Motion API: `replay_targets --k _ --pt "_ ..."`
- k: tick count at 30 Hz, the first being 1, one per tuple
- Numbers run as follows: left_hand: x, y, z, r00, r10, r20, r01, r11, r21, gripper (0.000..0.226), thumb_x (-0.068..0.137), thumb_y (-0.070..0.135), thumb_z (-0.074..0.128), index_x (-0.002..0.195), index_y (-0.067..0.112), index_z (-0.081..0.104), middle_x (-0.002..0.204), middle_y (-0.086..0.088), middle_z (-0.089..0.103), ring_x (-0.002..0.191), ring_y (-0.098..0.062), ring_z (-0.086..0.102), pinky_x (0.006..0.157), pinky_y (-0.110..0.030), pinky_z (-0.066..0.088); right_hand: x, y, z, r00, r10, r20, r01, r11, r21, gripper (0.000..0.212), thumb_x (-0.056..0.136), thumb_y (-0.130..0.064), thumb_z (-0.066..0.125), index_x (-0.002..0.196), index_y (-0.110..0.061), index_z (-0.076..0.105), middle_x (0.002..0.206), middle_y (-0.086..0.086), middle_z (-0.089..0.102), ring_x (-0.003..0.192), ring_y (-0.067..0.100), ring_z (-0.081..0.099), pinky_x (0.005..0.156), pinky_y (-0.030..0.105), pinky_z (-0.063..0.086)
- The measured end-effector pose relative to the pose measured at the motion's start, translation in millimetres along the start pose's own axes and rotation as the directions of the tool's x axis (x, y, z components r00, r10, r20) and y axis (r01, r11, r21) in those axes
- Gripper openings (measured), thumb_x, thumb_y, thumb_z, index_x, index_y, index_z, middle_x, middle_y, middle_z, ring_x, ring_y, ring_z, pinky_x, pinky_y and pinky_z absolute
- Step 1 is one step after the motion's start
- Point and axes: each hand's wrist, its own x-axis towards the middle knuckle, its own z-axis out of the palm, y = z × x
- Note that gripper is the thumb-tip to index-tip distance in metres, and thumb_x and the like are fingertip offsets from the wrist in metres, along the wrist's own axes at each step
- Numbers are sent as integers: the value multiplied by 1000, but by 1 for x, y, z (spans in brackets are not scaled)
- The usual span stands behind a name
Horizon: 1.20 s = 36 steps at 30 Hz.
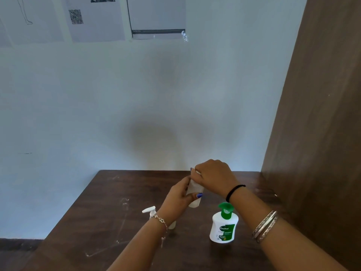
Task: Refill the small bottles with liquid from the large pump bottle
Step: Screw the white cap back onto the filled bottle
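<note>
A small translucent white bottle (194,194) is held up above the dark wooden table (109,208). My left hand (178,198) grips its body from the left. My right hand (213,176) is curled over its top, fingers round the cap, which is mostly hidden. The large white pump bottle (223,225) with a green pump head and green label stands on the table just below my right wrist. Another small bottle with a white pump top (149,210) stands behind my left wrist, its body largely hidden.
A blue-grey wall rises directly behind the table, with printed sheets (156,16) taped high up. A brown wooden panel (316,114) closes the table's right side. The tabletop shows pale scratches at left.
</note>
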Motion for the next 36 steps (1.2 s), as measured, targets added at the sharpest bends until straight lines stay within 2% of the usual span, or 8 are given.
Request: replay_targets --k 4,10,12,16,20,25,31,36 --pt "-5 -4 5 997 -20 -68 17 999 -51 38 78 20 69 111 25 51 111 4 62 99 -8 58 81 -12 47 0 0 2 996 -15 87 11 999 39 40 97 -42 34 72 -15 49 64 0 45 66 18 46 49 21 23" --pt "-3 10 -6 971 -99 219 149 962 -227 38 74 16 70 110 16 59 104 -6 68 97 -15 64 88 -29 51 -5 0 -11 986 -140 91 121 974 189 42 76 -58 28 50 -25 29 50 -5 36 47 8 33 49 21 23" --pt "-3 14 -1 988 -55 147 90 965 -245 31 74 12 69 104 9 61 96 -11 69 88 -13 65 82 -26 52 -5 -2 -12 991 -129 26 120 970 212 44 74 -58 27 47 -23 27 47 -3 32 45 10 30 49 22 22" --pt "0 15 8 999 -18 -46 9 984 -175 25 75 3 67 97 13 59 83 2 67 72 1 63 63 -8 47 -3 -6 -11 996 -92 -19 94 978 187 42 78 -48 29 47 -20 27 47 -2 31 46 12 29 49 23 22" --pt "-2 11 18 979 -61 -196 35 990 -133 34 72 16 70 102 19 55 93 -1 67 81 -5 62 64 -4 46 -3 -9 -2 998 -65 -9 65 983 171 41 76 -50 22 48 -20 29 49 -2 33 47 11 31 48 22 18" --pt "-10 5 28 949 -103 -299 63 988 -141 30 74 9 68 94 25 52 81 13 61 72 12 59 60 -3 45 -4 -8 10 998 -22 54 8 970 243 39 75 -50 28 50 -20 30 52 -3 36 53 11 35 49 23 20" --pt "0 15 5 995 -99 -22 98 994 -47 13 79 13 65 89 18 58 72 11 60 66 -2 58 61 -9 45 2 4 -5 988 -131 87 108 968 228 44 87 -56 50 59 -24 37 58 -6 42 57 9 40 51 21 26" --pt "-3 15 0 999 -41 32 45 989 -140 18 77 9 67 94 10 62 81 1 66 73 -7 61 69 -16 48 -2 -1 -1 993 -113 -27 117 961 250 50 73 -70 32 52 -25 30 50 -6 38 48 8 35 50 21 24"
